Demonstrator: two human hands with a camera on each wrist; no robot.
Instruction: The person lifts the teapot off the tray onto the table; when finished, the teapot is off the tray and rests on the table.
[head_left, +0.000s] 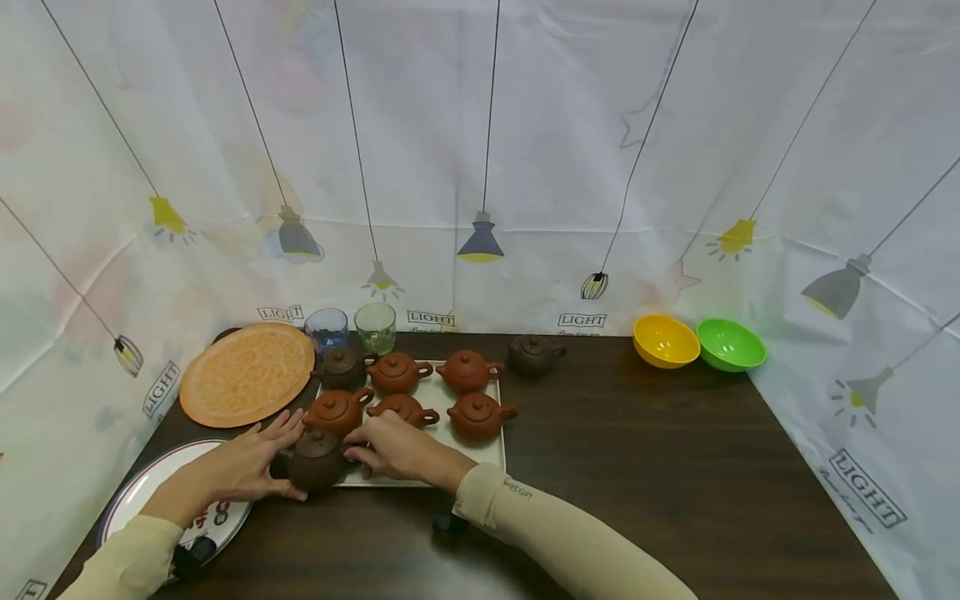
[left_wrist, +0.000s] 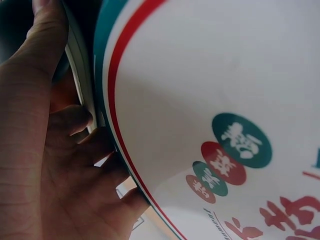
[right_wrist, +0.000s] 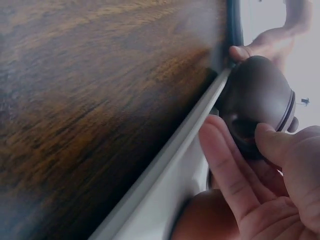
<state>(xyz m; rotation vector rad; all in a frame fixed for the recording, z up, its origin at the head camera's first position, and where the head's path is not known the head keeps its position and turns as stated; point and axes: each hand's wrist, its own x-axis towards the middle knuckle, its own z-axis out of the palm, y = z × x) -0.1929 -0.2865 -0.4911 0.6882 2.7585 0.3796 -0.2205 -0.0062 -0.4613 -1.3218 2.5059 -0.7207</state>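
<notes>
Teapot [head_left: 317, 462] at the tray's [head_left: 491, 454] near left corner, I have the right hand [head_left: 397, 450] pinching its handle [right_wrist: 245, 123], the left hand [head_left: 243, 462] spread beside it; six pots [head_left: 480, 417] look placed, the far right pot [head_left: 531, 357] likely remains.

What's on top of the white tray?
Five reddish teapots sit on the white tray. A dark teapot is at its front-left corner, held by the right hand; another stands by its back-left corner. The tray surface under that hand and the teapots is hidden.
</notes>
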